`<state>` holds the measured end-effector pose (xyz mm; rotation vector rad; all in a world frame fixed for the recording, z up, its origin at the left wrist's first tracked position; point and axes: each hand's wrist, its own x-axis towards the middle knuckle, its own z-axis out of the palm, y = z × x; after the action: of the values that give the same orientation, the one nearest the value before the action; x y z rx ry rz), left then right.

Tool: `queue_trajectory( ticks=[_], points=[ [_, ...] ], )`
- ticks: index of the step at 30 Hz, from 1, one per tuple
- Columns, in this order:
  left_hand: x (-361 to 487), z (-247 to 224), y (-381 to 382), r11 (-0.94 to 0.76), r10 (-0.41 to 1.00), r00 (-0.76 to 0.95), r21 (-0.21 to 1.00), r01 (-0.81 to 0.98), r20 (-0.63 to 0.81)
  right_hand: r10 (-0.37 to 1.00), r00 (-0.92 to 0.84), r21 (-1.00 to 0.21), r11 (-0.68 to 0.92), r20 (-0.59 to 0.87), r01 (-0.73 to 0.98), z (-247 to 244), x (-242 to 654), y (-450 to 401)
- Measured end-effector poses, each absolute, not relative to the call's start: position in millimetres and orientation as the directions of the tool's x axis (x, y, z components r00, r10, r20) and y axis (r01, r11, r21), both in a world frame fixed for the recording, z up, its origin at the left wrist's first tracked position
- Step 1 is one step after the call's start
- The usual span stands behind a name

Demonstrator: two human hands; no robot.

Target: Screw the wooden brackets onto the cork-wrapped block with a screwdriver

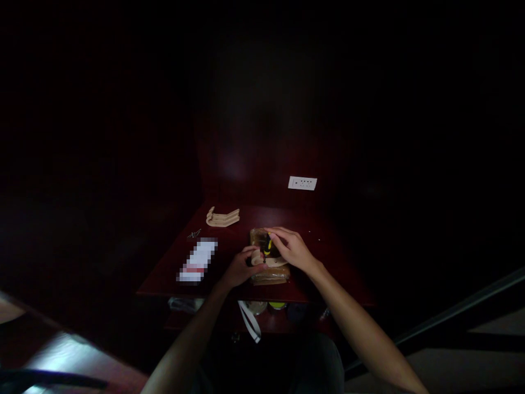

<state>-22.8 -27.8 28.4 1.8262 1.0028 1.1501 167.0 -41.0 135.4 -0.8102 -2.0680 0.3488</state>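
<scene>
My right hand [292,249] is closed around the handle of a black and yellow screwdriver [268,244], its shaft pointing down. Under the tip lies a pale wooden hook [275,262], curled at its left end. My left hand [241,266] grips that curled end between thumb and fingers. The hook rests on a brown, tape-wrapped block [270,276] near the front of the dark red table. Whether a screw sits under the screwdriver tip is too small to tell.
Several similar wooden hooks [222,218] lie together at the back left. In front of them are some screws [194,234] and a blurred-out flat white object [197,261]. A white socket panel [302,183] is on the back wall. A white strap [249,322] hangs from the shelf below.
</scene>
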Motion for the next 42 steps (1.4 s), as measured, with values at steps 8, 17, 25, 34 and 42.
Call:
queue_trajectory(
  ticks=[8, 17, 25, 34, 42],
  points=[
    [-22, 27, -27, -0.414, 0.89, 0.294, 0.886, 0.207, 0.348, 0.677, -0.395, -0.544, 0.735, 0.62, 0.406, 130, 167, -38],
    [-25, 34, -32, -0.385, 0.898, 0.314, 0.896, 0.22, 0.308, 0.633, -0.513, -0.537, 0.77, 0.579, 0.344, 136, 168, -42],
    [-29, 33, -30, -0.427, 0.868, 0.363, 0.882, 0.2, 0.338, 0.678, -0.48, -0.623, 0.723, 0.556, 0.299, 134, 166, -42],
    [-27, 29, -29, -0.428, 0.877, 0.332, 0.878, 0.215, 0.346, 0.747, -0.4, -0.708, 0.651, 0.532, 0.274, 128, 166, -40],
    [-27, 31, -30, -0.434, 0.876, 0.337, 0.87, 0.234, 0.346, 0.731, -0.365, -0.654, 0.681, 0.577, 0.329, 130, 162, -37]
  ],
)
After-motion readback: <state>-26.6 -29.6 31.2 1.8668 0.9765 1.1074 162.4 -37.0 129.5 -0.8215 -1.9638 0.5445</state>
